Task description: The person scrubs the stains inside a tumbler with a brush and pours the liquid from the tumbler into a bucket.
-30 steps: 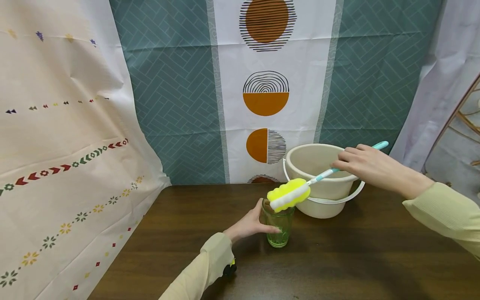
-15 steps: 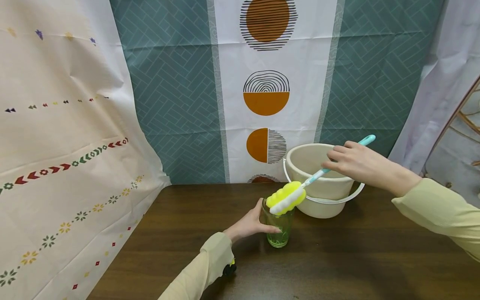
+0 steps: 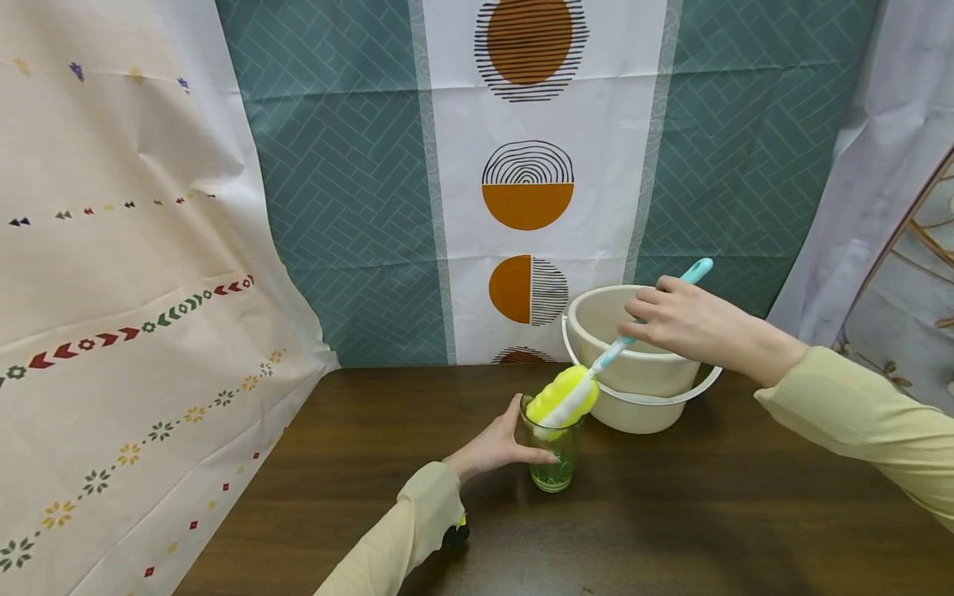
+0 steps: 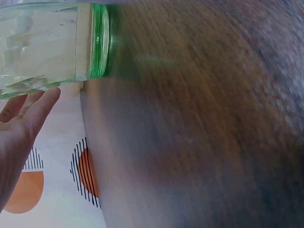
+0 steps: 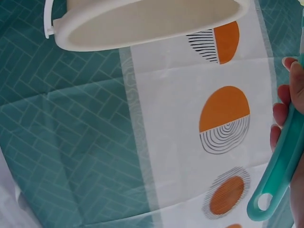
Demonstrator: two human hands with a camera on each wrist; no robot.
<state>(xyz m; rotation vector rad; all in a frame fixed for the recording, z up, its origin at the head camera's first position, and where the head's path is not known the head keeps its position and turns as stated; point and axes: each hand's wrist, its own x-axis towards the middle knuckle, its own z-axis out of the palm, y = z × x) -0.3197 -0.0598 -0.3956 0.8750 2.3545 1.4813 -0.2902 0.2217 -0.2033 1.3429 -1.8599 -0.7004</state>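
1. One glass [image 3: 569, 454], lower centre of frame: likely slippery, fragile. Hold round the sides, as left hand [image 3: 495, 447] grips.
2. Sponge brush [image 3: 564, 397], head in glass mouth: likely light, soft-tipped. Hold handle [image 5: 280, 161], as right hand [image 3: 681, 321] grips.

The right hand [image 3: 678, 321] has lowered the sponge brush [image 3: 568, 396] into the glass's [image 3: 569, 447] mouth.

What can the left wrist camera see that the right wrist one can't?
Only the left wrist view shows the green drinking glass, the left grip holding it and the wooden tabletop. Only the right wrist view shows the turquoise brush handle, the right grip holding it and the cream bucket rim. Both show the hanging white cloth with orange and black prints.
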